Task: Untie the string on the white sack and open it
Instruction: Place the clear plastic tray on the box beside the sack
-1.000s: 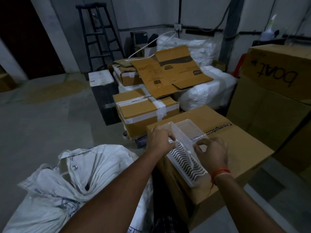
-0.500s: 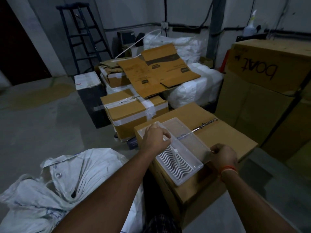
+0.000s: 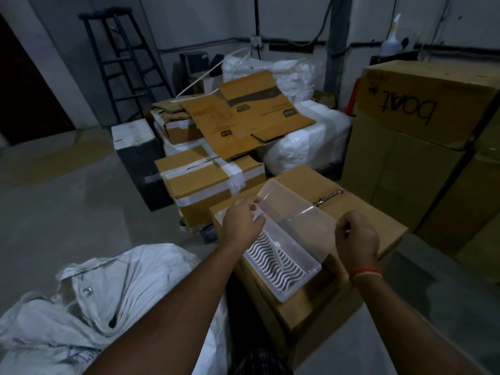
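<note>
The white sack lies crumpled on the floor at lower left, with a metal eyelet showing; I see no string on it. Neither hand touches the sack. Both are over a clear plastic box that lies open on a cardboard carton. My left hand grips the box's far left edge with curled fingers. At the near corner of the opened lid, my right hand is curled and seems to pinch it. A white wavy insert sits inside the box.
Taped cartons, flattened cardboard and white wrapped bundles crowd the space beyond. Tall cartons stand at right. A dark stepladder leans by the back wall. Bare concrete floor lies to the left.
The plastic box was held tilted up between both hands; now it lies flat on the carton with its lid laid open. My right hand moved to the lid's corner.
</note>
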Available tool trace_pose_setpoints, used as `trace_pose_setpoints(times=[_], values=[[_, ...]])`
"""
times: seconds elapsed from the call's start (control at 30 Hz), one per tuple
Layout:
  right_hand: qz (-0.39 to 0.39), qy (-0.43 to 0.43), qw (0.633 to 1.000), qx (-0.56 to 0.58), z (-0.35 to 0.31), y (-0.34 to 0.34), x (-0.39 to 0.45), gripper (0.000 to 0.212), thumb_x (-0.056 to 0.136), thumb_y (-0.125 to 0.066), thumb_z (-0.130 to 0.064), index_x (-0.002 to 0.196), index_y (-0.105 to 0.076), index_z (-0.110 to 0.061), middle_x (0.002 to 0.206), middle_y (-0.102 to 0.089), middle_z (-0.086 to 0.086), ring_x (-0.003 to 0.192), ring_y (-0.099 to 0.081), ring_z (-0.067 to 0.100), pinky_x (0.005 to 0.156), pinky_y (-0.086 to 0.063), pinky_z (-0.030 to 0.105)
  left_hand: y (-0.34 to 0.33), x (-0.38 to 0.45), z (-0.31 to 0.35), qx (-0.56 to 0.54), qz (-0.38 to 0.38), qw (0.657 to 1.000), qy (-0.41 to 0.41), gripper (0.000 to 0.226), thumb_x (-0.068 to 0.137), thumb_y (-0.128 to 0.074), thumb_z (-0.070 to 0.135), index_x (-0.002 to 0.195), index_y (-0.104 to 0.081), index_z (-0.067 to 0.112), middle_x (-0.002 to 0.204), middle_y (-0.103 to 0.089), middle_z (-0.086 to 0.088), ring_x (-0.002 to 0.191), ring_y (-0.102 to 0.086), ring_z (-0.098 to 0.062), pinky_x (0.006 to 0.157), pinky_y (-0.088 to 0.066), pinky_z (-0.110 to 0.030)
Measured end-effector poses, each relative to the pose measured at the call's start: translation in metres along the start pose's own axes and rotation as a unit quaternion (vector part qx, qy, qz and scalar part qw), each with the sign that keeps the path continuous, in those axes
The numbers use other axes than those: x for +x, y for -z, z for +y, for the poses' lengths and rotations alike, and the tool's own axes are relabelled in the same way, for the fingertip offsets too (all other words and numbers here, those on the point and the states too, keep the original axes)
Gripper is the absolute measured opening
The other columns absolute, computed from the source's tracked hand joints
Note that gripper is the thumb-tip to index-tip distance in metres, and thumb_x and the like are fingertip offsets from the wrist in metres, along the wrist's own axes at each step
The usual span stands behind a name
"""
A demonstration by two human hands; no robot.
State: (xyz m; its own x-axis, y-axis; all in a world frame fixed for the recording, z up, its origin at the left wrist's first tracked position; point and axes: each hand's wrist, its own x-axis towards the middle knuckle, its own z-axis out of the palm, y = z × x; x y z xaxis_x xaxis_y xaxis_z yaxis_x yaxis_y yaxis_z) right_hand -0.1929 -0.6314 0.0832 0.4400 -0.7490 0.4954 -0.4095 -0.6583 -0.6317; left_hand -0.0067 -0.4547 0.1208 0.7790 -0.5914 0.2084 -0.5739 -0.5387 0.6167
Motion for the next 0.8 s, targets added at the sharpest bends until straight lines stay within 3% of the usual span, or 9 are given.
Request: trace_pose_setpoints(times=[0.2,0.3,0.4,0.53,0.6,0.67,0.73,0.8], values=[[0.110,0.239,0.964,0.038,-0.034,0.023,0.002,0.023,0.077,-0.066,0.020,0.068,-0.060,0.000,0.076,-0.061,0.015,0.070,-0.056,0.027,0.061,-0.049,0.039,0.002,0.013,0.013,-0.176,0.010,0.978,0.108,0.039,0.097,-0.066,0.032,0.134,-0.058,0.023,0.098,-0.075,0.001,0.094,-0.074,-0.018,0.087,-0.061,-0.039],[0.129,0.332,0.934,0.010,-0.052,0.037,-0.002,0.018,0.077,-0.070,0.019,0.070,-0.066,0.003,0.080,-0.066,0.021,0.073,-0.062,0.030,0.065,-0.051,0.036,0.003,0.024,0.018,-0.290,0.021,0.937,0.196,0.032,0.098,-0.065,0.036,0.129,-0.059,0.026,0.115,-0.070,-0.008,0.083,-0.079,-0.021,0.070,-0.065,-0.031],[0.122,0.410,0.904,0.000,-0.063,0.049,-0.007,0.015,0.082,-0.068,0.015,0.073,-0.066,0.002,0.084,-0.068,0.022,0.076,-0.062,0.030,0.066,-0.051,0.036,0.003,0.036,0.017,-0.387,0.021,0.880,0.273,0.041,0.095,-0.069,0.044,0.131,-0.060,0.025,0.130,-0.066,-0.017,0.071,-0.079,-0.021,0.076,-0.068,-0.039],[0.100,0.496,0.863,-0.001,-0.069,0.062,-0.018,0.016,0.093,-0.064,0.000,0.077,-0.064,-0.003,0.089,-0.071,0.021,0.082,-0.066,0.028,0.070,-0.055,0.033,0.004,0.046,0.014,-0.436,0.015,0.851,0.292,0.049,0.092,-0.075,0.043,0.131,-0.062,0.016,0.135,-0.060,-0.029,0.067,-0.071,-0.020,0.078,-0.068,-0.045],[0.095,0.530,0.842,0.015,-0.074,0.067,-0.025,0.016,0.092,-0.066,0.000,0.080,-0.058,-0.008,0.090,-0.072,0.021,0.082,-0.067,0.029,0.069,-0.054,0.035,0.005,0.049,0.014,-0.433,0.010,0.852,0.294,0.047,0.091,-0.078,0.037,0.129,-0.064,0.012,0.131,-0.061,-0.028,0.068,-0.071,-0.020,0.074,-0.068,-0.040],[0.082,0.551,0.830,0.037,-0.079,0.072,-0.034,0.018,0.092,-0.066,0.000,0.080,-0.056,-0.009,0.088,-0.073,0.021,0.083,-0.067,0.030,0.071,-0.055,0.034,0.004,0.052,0.011,-0.403,0.007,0.868,0.291,0.037,0.089,-0.080,0.026,0.122,-0.069,0.012,0.122,-0.069,-0.019,0.086,-0.073,-0.025,0.067,-0.065,-0.032],[0.060,0.548,0.833,0.047,-0.081,0.072,-0.043,0.016,0.093,-0.064,-0.002,0.082,-0.056,-0.010,0.090,-0.073,0.018,0.087,-0.067,0.028,0.076,-0.055,0.032,0.001,0.055,0.005,-0.377,0.012,0.882,0.284,0.024,0.086,-0.079,0.010,0.110,-0.074,0.014,0.113,-0.074,-0.012,0.096,-0.074,-0.029,0.076,-0.065,-0.036],[0.039,0.505,0.861,0.048,-0.078,0.068,-0.051,0.014,0.097,-0.060,-0.005,0.083,-0.059,-0.009,0.091,-0.071,0.015,0.087,-0.065,0.024,0.080,-0.053,0.029,-0.001,0.056,-0.001,-0.369,0.019,0.882,0.292,0.017,0.084,-0.078,0.002,0.092,-0.075,0.017,0.108,-0.076,-0.013,0.097,-0.074,-0.031,0.092,-0.063,-0.045]])
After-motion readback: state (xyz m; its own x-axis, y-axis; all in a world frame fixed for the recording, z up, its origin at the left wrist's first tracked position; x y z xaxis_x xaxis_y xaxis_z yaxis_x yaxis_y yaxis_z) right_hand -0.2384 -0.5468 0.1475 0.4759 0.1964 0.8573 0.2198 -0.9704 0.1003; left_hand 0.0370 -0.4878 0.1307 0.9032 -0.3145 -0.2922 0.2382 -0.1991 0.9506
